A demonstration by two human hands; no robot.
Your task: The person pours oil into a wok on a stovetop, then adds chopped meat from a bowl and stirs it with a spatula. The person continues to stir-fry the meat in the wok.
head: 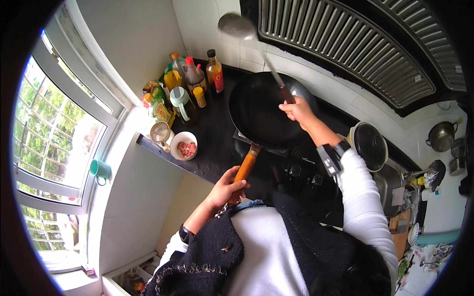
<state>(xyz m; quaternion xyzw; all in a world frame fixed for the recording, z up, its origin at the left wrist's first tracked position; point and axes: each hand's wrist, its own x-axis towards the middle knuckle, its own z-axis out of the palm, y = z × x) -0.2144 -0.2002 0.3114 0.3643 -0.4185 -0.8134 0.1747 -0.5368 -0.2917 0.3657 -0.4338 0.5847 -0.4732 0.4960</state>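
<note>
My left hand (228, 188) grips the orange wooden handle (246, 166) of a black wok (264, 114), which sits over the gas stove. In my right hand (299, 113) is the dark handle of a metal ladle or wok spatula (240, 27). Its blurred head is raised beyond the wok's far rim, near the tiled wall. Inside the wok I see only a dark surface with no food on it. Left of the wok, a white bowl (173, 151) holds pieces of raw meat (186, 148) on the black counter.
Several sauce and oil bottles (214, 72) crowd the counter's back left corner, beside a lidded jug (180, 99). A range hood (344, 48) overhangs the far side. To the right are a lidded pot (368, 146) and a sink (387, 196). A green mug (100, 170) stands on the windowsill.
</note>
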